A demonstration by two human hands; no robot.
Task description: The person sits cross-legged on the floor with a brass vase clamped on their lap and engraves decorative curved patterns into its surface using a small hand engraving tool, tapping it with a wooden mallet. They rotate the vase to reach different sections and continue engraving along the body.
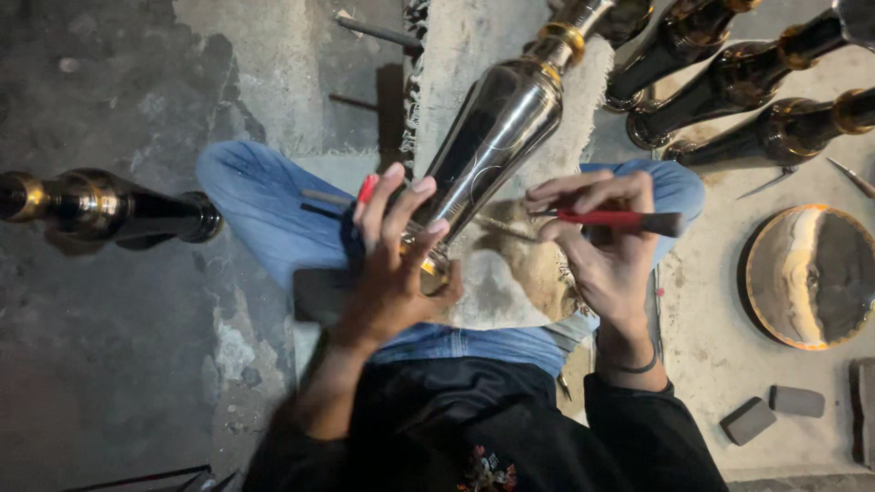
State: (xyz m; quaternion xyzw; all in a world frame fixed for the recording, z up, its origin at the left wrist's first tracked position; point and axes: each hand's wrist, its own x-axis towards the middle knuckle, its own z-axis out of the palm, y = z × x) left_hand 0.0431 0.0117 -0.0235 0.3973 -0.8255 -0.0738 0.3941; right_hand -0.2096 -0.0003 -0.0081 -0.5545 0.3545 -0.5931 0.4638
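A tall, shiny dark metal vase with a brass ring near its neck lies tilted across my lap on a pale cloth. My left hand grips the vase's wide lower end, and a small red object sticks out by its fingers. My right hand holds a red-handled tool with a dark end, its thin tip touching the vase's side near the base. I sit cross-legged in blue jeans.
Several dark brass-banded vases lie at the upper right, another at the left. A round metal plate rests at the right, with two grey blocks below it. Thin metal tools lie nearby on the concrete floor.
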